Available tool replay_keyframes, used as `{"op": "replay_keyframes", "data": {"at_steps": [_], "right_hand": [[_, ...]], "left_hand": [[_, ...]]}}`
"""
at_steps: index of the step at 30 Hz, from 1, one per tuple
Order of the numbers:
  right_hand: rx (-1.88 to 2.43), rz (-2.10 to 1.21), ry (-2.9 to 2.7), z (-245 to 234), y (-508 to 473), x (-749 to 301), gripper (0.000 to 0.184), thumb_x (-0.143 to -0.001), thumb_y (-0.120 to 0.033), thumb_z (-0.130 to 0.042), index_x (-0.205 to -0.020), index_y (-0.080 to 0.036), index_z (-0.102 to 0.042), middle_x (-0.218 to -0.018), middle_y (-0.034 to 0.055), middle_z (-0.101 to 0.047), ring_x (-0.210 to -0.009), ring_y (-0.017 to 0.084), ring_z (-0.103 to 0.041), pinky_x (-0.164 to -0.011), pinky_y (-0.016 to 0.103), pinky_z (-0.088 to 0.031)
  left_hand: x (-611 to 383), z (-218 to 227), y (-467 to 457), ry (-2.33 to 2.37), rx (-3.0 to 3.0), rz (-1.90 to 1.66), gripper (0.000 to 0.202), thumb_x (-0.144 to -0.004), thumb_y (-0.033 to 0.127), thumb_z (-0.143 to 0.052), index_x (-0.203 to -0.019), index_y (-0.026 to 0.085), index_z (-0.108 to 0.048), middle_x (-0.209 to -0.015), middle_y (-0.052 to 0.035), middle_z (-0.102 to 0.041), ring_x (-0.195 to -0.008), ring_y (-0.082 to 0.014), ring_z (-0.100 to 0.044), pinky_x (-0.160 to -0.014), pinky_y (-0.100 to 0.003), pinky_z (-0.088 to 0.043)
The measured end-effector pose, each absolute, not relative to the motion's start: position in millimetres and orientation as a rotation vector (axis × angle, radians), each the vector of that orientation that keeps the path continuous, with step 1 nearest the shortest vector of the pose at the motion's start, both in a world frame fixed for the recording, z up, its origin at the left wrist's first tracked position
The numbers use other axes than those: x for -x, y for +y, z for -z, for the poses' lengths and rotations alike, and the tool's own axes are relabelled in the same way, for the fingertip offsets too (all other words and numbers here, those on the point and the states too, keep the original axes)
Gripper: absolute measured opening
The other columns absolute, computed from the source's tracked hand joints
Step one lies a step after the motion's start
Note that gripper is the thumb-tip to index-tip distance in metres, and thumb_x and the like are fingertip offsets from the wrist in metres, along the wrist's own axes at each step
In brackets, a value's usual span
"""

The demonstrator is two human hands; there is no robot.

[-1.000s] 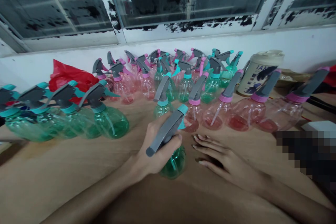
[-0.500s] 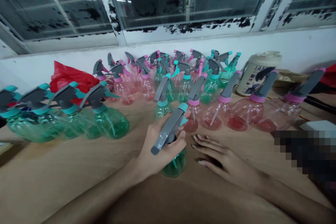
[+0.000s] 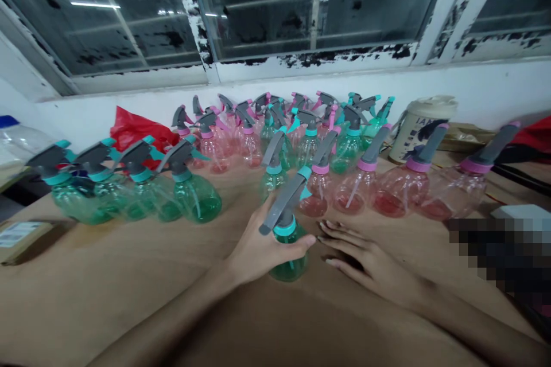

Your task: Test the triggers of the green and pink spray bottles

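Observation:
Near the middle of the table stands a green spray bottle (image 3: 291, 266) with a teal collar and a grey trigger head. My left hand (image 3: 266, 249) is around its body, thumb stretched across the near side and fingers hidden behind. Just right of that bottle, my right hand (image 3: 365, 258) lies palm down on the wood, fingers spread and holding nothing. Right behind my left hand is another green spray bottle (image 3: 272, 180), beside a pink spray bottle (image 3: 316, 198) that begins a row of pink ones running right.
A row of green spray bottles (image 3: 197, 198) stands on the left. Several pink and green bottles (image 3: 252, 146) crowd the back by the wall. A red plastic bag (image 3: 140, 132), a cream canister (image 3: 419, 129) and a small cardboard box (image 3: 26, 241) sit around the table (image 3: 142, 287).
My left hand has slid down from the trigger head and collar to the bottle's body, uncovering the teal collar. The view has shifted slightly left. My right hand stays put.

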State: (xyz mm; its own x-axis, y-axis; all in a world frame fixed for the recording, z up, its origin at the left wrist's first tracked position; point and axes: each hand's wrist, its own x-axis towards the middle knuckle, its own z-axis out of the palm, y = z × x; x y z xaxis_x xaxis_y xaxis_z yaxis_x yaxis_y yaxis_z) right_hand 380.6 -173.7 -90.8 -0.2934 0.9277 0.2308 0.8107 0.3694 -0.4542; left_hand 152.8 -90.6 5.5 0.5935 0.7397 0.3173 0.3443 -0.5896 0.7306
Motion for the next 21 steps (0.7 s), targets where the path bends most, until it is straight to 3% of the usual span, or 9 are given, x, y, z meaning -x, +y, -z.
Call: {"op": "replay_keyframes", "data": {"at_steps": [5, 11, 15, 18, 21], "right_hand": [[1.481, -0.341, -2.173, 86.5, -172.7, -377.5, 0.041, -0.094, -0.041, -0.051, -0.132, -0.024, -0.056, -0.143, 0.0052, -0.051, -0.136, 0.024, -0.04, -0.112, 0.048, -0.035], [1.558, -0.366, -2.249, 72.9, -170.0, -373.6, 0.04, -0.096, -0.042, -0.048, -0.129, -0.024, -0.059, -0.141, 0.0058, -0.054, -0.134, 0.023, -0.044, -0.112, 0.047, -0.037], [1.581, -0.333, -2.28, 68.7, -167.5, -373.3, 0.036, -0.096, -0.042, -0.047, -0.123, -0.024, -0.062, -0.136, 0.0055, -0.058, -0.129, 0.024, -0.05, -0.11, 0.047, -0.039], [1.597, -0.262, -2.225, 62.1, -164.9, -369.6, 0.034, -0.094, -0.044, -0.049, -0.117, -0.025, -0.064, -0.127, 0.0061, -0.065, -0.119, 0.026, -0.058, -0.103, 0.049, -0.045], [1.623, -0.185, -2.146, 45.2, -160.5, -358.3, 0.033, -0.095, -0.043, -0.046, -0.113, -0.025, -0.066, -0.12, 0.0074, -0.068, -0.105, 0.027, -0.066, -0.091, 0.047, -0.053]], "left_hand": [[-132.5, 2.8, -99.2, 0.871, -2.167, -0.79, 0.039, -0.08, 0.035, -0.067, -0.115, 0.021, -0.057, -0.113, -0.0078, -0.067, -0.107, -0.0269, -0.062, -0.092, -0.045, -0.049], [-80.2, -0.9, -91.6, 1.121, -2.335, -0.837, 0.033, -0.082, 0.045, -0.065, -0.106, 0.021, -0.062, -0.105, -0.0054, -0.069, -0.098, -0.0269, -0.064, -0.086, -0.041, -0.05], [-42.1, 1.6, -75.3, 1.333, -2.282, -0.927, 0.035, -0.084, 0.05, -0.063, -0.102, 0.021, -0.062, -0.101, -0.0074, -0.068, -0.092, -0.0286, -0.065, -0.073, -0.038, -0.053], [-29.2, 3.5, -67.5, 1.384, -2.287, -0.939, 0.036, -0.083, 0.052, -0.063, -0.101, 0.021, -0.064, -0.1, -0.0064, -0.068, -0.094, -0.0289, -0.066, -0.079, -0.039, -0.052], [-31.6, 3.6, -62.9, 1.421, -2.356, -0.947, 0.038, -0.083, 0.054, -0.063, -0.103, 0.022, -0.065, -0.099, -0.0066, -0.067, -0.089, -0.0283, -0.066, -0.075, -0.038, -0.052]]}}
